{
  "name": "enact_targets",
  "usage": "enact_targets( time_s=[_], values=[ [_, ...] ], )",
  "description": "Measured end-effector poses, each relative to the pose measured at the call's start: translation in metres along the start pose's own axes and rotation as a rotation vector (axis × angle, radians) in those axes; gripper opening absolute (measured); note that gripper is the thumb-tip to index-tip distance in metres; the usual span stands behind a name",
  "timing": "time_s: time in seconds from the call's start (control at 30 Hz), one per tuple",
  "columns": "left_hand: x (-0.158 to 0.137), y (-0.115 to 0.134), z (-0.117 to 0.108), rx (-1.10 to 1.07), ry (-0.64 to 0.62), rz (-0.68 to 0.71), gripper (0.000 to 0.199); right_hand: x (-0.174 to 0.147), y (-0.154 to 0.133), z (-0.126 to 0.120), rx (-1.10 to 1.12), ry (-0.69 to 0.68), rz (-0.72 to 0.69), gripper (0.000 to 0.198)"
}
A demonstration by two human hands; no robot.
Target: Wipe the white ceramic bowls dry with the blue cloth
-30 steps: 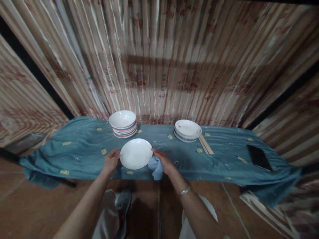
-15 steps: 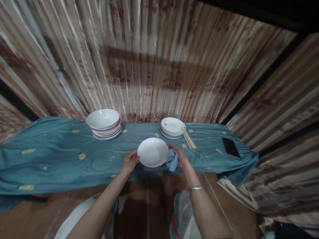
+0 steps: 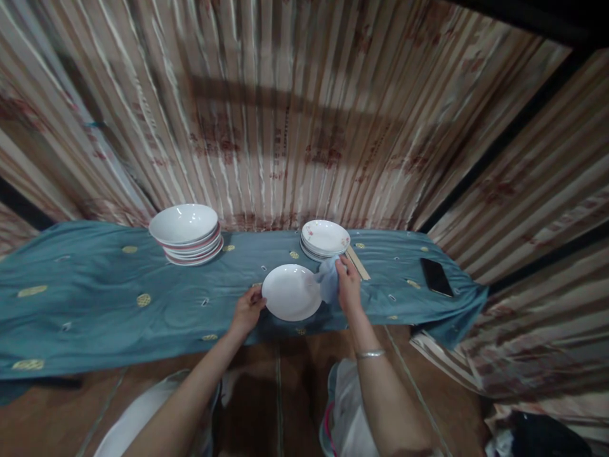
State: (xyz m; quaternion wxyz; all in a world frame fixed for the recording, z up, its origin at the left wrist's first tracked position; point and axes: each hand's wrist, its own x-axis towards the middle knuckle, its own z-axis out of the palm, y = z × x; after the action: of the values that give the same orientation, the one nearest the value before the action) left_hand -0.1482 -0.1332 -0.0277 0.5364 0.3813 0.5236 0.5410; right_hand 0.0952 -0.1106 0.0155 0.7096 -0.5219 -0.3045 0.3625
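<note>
A white plate (image 3: 291, 293) is held above the front edge of the cloth-covered table, its inner face turned up toward me. Gripping its left rim is my left hand (image 3: 248, 310), fingers closed with the thumb over the edge. My right hand (image 3: 349, 285) pinches a light blue cloth (image 3: 328, 280) at the plate's right rim, the cloth blurred a little by motion. Just behind stands a stack of plates with a red floral pattern (image 3: 326, 237). To the back left is a stack of white bowls and red-edged dishes (image 3: 186, 227).
A blue-green tablecloth (image 3: 109, 298) covers the narrow table. Light wooden chopsticks (image 3: 358, 263) lie beside the plate stack, and a black phone (image 3: 436, 277) rests at the right end. A pleated curtain (image 3: 257, 127) hangs close behind. Dark frame bars (image 3: 499, 139) slant at the right.
My right hand has left the plate's rim and lifted upward with the cloth. The left hand keeps its hold on the plate. The view has shifted slightly.
</note>
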Motion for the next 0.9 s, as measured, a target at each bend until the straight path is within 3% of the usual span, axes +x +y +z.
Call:
enact_targets(
  time_s=[0.07, 0.17, 0.2, 0.37, 0.57, 0.67, 0.8, 0.9],
  values=[
    [-0.001, 0.001, -0.001, 0.002, -0.011, 0.008, 0.030, -0.011, 0.001, 0.007, -0.129, -0.133, -0.125, 0.036],
    [-0.002, 0.001, -0.003, -0.009, -0.033, 0.016, 0.036, -0.026, 0.008, 0.014, -0.321, -0.497, -0.164, 0.035],
    [-0.002, 0.000, -0.003, -0.011, -0.038, 0.013, 0.038, -0.029, 0.011, 0.015, -0.375, -0.554, -0.181, 0.034],
    [0.002, -0.008, -0.004, 0.000, -0.022, 0.005, 0.048, -0.029, 0.017, 0.008, -0.560, -0.556, -0.319, 0.037],
    [0.008, -0.020, -0.005, 0.018, -0.001, 0.035, 0.051, -0.044, 0.020, 0.011, -0.875, -0.816, -0.478, 0.041],
    [0.009, -0.023, -0.006, 0.026, 0.005, 0.030, 0.054, -0.055, 0.023, 0.020, -1.016, -0.942, -0.476, 0.047],
    [0.009, -0.021, -0.009, 0.090, -0.014, 0.030, 0.048, -0.069, 0.024, 0.035, -0.984, -1.120, -0.463, 0.047],
    [0.008, -0.017, -0.009, 0.098, -0.004, 0.028, 0.045, -0.077, 0.025, 0.047, -0.893, -1.169, -0.465, 0.048]
  ],
)
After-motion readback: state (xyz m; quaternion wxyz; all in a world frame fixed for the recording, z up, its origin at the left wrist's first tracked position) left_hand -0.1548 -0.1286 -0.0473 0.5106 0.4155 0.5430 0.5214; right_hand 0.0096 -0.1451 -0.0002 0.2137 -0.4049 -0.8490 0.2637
